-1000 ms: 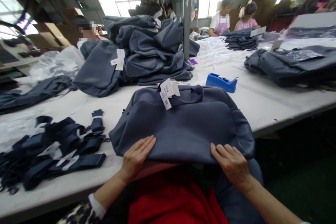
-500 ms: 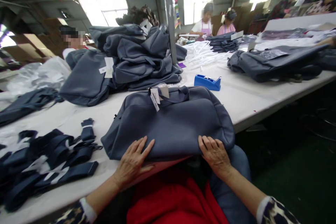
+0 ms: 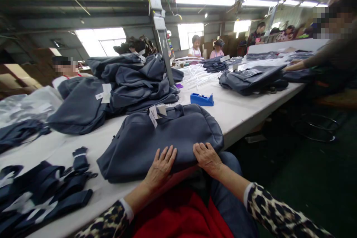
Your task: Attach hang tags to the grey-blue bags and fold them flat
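Note:
A dark blue-grey bag (image 3: 164, 135) lies on its side at the table's near edge, its handles and white tags towards the back. My left hand (image 3: 161, 167) rests on the near part of the bag, fingers stretched out and lying flat. Farther right, my right hand (image 3: 208, 160) has its bent fingers over the bag's near edge; its thumb is hidden. Beyond the bag stands a blue tape dispenser (image 3: 202, 99).
Bundled dark straps (image 3: 44, 189) lie on the left of the white table (image 3: 111, 139). Behind them rises a pile of similar bags (image 3: 134, 81) beside a metal post (image 3: 166, 55). At the right, a co-worker's arm (image 3: 309, 62) reaches to another bag (image 3: 248, 80).
My left hand has moved inward along the bag, closer to my right hand. The view has tilted up and turned right, bringing a co-worker at the right into sight.

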Tool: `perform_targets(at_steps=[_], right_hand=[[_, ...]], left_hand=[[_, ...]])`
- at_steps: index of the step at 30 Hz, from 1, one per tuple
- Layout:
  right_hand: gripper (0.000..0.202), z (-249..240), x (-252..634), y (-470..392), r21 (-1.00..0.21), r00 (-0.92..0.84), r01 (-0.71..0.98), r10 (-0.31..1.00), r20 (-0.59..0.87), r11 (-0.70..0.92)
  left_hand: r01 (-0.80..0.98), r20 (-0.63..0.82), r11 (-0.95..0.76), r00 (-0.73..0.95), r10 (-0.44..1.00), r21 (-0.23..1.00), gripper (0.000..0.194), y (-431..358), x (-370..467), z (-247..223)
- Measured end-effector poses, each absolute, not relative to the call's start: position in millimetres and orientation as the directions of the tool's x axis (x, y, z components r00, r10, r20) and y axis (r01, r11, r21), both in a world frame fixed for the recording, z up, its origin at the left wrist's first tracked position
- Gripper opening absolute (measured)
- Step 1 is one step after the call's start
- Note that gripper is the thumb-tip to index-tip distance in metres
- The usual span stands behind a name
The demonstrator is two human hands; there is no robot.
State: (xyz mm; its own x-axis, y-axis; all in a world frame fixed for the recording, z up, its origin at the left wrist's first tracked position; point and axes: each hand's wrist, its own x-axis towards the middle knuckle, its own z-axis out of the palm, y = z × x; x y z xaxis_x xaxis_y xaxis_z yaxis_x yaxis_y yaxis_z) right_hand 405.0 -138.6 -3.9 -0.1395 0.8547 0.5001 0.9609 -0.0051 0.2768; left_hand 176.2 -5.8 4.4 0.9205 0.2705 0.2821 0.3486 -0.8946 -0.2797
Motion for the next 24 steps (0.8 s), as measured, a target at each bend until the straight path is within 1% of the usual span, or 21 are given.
perform_targets(at_steps=[3,5,8,10,15,17,19,20,23,24], right_hand=[[0.051,-7,393,-139,0.264,-0.137,0.964,0.835,0.534,-0.011],[0.053,-5,387,-136,0.242,-0.134,0.970,0.799,0.587,-0.015],[0.053,11,385,-126,0.193,-0.114,0.981,0.731,0.672,-0.024],[0.051,31,388,-119,0.163,-0.096,0.986,0.707,0.701,-0.028],[0.032,92,394,-106,0.127,-0.110,0.991,0.735,0.669,0.034],[0.026,113,392,-102,0.135,-0.137,0.989,0.743,0.656,0.063],[0.023,130,386,-98,0.145,-0.169,0.984,0.751,0.638,0.099],[0.022,137,381,-96,0.149,-0.186,0.982,0.756,0.628,0.118],[0.018,154,364,-94,0.144,-0.207,0.978,0.772,0.601,0.150],[0.016,159,359,-97,0.141,-0.200,0.979,0.779,0.594,0.144]], left_hand=[[0.300,0.306,-0.908,0.929,0.208,-0.292,0.070,3,180,3],[0.279,0.333,-0.916,0.926,0.176,-0.290,0.067,16,178,13],[0.276,0.359,-0.926,0.917,0.173,-0.259,0.064,35,178,44],[0.284,0.360,-0.933,0.913,0.192,-0.223,0.060,45,179,72],[0.335,0.338,-0.933,0.899,0.277,-0.128,0.041,48,178,130],[0.362,0.352,-0.923,0.887,0.299,-0.128,0.041,38,182,143],[0.388,0.404,-0.911,0.862,0.307,-0.136,0.045,24,190,150],[0.402,0.432,-0.906,0.847,0.311,-0.136,0.043,16,195,151],[0.425,0.473,-0.897,0.820,0.324,-0.123,0.021,1,209,153],[0.419,0.478,-0.901,0.818,0.320,-0.116,0.018,1,210,153]])
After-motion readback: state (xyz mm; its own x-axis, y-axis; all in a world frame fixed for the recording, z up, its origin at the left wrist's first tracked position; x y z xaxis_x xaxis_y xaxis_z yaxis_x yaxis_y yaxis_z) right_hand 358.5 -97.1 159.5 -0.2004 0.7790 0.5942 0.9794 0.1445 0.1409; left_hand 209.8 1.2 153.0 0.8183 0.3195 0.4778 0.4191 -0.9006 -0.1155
